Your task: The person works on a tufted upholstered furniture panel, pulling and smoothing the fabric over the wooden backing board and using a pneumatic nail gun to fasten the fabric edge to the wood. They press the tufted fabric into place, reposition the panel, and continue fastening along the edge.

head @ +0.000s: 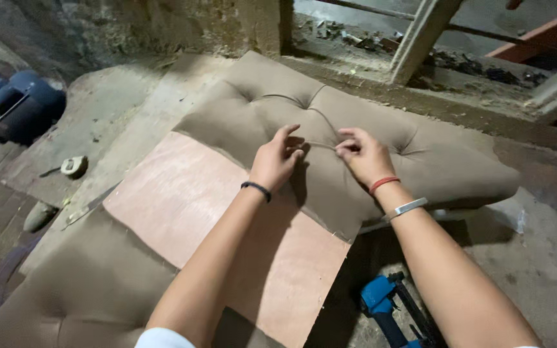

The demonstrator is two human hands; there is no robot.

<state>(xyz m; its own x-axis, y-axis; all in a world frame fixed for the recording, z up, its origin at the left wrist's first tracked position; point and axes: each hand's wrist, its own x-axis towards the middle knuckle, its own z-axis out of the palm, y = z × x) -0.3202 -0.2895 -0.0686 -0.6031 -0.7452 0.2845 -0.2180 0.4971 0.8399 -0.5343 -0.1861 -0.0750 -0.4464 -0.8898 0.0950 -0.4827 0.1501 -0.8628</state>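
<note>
Both hands work at the middle of a brown tufted cushion (356, 138) that lies across the far end of a bare plywood board (227, 225). The left hand (277, 158) has its fingers bent and drawn close together, tips pinching at a thin thread or fold in the fabric; a dark band circles its wrist. The right hand (363, 154) faces it just beside, fingers likewise narrowed to a pinch on the same thin line, which runs taut between the two hands; whether it is thread, cord or a crease is too fine to make out. A red band and a silver bracelet (407, 207) sit on the right wrist. The cushion's right end overhangs the board's edge, and its underside there is lost in shadow. A second brown padded piece (78, 283) covers the board's near left corner and is cut off by the bottom edge of the view. On the floor beyond the board's near right corner stands a blue tool (388, 309), half cut off and partly behind the right forearm. Left of the board lie a small round tape-like roll (73, 165) and, at the far left, a blue machine (14, 106), dim and partly out of view.
</note>
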